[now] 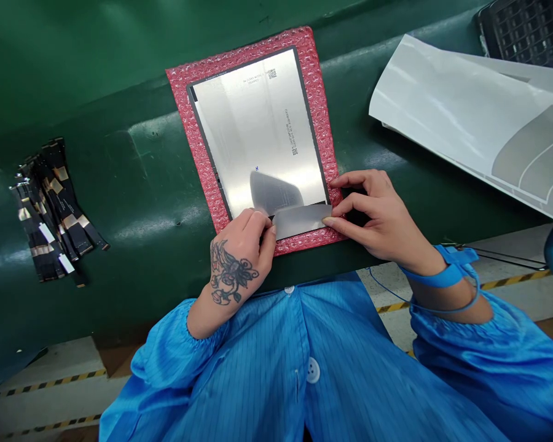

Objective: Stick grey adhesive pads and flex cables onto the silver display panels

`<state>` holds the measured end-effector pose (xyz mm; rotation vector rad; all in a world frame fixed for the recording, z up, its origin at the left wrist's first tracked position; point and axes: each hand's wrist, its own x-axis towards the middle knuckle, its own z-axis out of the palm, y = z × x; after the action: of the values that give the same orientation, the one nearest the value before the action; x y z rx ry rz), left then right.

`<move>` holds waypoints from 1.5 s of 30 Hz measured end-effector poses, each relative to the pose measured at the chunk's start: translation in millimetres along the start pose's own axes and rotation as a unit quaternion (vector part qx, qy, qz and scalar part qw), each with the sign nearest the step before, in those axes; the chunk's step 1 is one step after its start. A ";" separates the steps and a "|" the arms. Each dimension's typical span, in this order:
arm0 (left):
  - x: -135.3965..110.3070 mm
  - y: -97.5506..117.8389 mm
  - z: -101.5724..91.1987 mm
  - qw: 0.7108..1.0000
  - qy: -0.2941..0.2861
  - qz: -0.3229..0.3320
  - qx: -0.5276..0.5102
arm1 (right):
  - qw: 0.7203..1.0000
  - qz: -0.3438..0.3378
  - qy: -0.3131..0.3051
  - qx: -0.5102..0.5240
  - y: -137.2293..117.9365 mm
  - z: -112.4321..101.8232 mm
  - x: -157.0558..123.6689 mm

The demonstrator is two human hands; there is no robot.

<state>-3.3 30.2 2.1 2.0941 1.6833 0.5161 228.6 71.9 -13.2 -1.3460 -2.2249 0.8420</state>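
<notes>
The left hand (242,264) has its fingers (263,228) curled down on one end of a gray film strip (299,221) — the right hand (378,212) pinches the other end with its thumb, and its other fingers spread out wide. I cannot tell how tight they pinch. The strip lies on the low edge of a silver screen panel (253,129), which sits flat on pink bubble wrap (325,129) on a green table (120,184). Black ribbon cables (50,209) lie to the left — a white sheet (465,110) lies to the right.
</notes>
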 end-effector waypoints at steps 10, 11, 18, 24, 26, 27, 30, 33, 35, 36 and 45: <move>-0.1 -0.7 0.1 1.000 0.004 0.012 0.003 | 1.000 -0.013 0.008 -0.002 0.2 0.5 -0.2; -0.2 -0.8 0.1 1.000 0.003 0.011 0.002 | 1.000 -0.011 0.006 -0.003 0.3 0.5 -0.2; -0.7 -1.0 0.8 1.000 0.006 0.017 0.011 | 1.000 -0.010 0.010 0.001 0.0 0.6 0.0; -1.1 -1.5 1.4 1.000 0.010 0.016 0.011 | 1.000 -0.020 0.000 -0.004 -0.9 -1.0 0.9; -1.2 -1.5 1.5 1.000 0.011 0.015 0.009 | 1.000 -0.022 0.001 -0.004 -1.0 -1.1 1.0; -1.3 -1.5 1.5 1.000 0.010 0.015 0.008 | 1.000 -0.024 0.002 -0.003 -1.0 -1.0 1.0; -1.2 -1.4 1.3 1.000 0.009 0.017 0.005 | 0.999 -0.034 0.007 -0.002 -0.8 -0.7 0.9; -1.0 -1.5 0.8 1.000 0.008 0.021 0.006 | 0.999 -0.032 0.006 -0.003 -0.5 -0.6 0.9; -1.0 -1.6 0.6 1.000 0.005 0.022 0.008 | 1.000 -0.026 0.005 -0.004 -0.3 -0.5 0.8; -1.0 -1.7 0.6 1.000 0.004 0.022 0.010 | 1.000 -0.025 0.005 -0.004 -0.2 -0.5 0.8; -1.6 -2.2 1.6 0.999 0.010 0.025 0.022 | 1.000 -0.027 0.003 -0.007 0.0 -0.7 0.9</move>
<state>-4.7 29.0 -0.4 2.1746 1.6704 0.5225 228.6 72.9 -12.6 -1.2878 -2.2562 0.8037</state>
